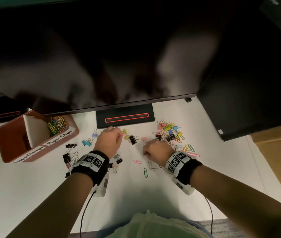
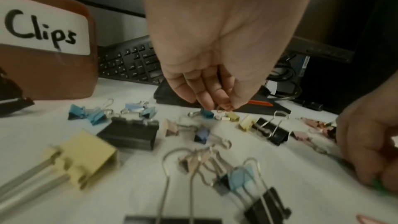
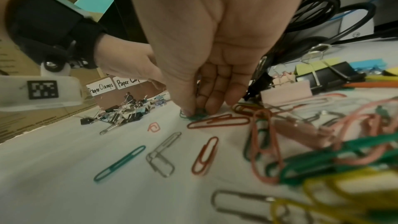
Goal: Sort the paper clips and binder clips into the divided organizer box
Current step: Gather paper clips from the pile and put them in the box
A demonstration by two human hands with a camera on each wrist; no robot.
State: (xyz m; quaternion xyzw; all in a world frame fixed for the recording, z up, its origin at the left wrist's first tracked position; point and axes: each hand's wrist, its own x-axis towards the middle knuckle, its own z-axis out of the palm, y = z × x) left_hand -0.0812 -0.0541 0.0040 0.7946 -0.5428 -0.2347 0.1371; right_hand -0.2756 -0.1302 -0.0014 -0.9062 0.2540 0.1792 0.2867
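Blurred foreground binder clips (image 2: 267,210)

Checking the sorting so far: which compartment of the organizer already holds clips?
The compartment labelled Paper Clips, farther from the person, holds coloured paper clips; the Paper Clamps compartment looks empty.

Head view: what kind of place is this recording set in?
Most likely an office desk. A large dark monitor stands on its base over a white desk, a black keyboard lies behind, and a labelled brown organizer box sits at the left.
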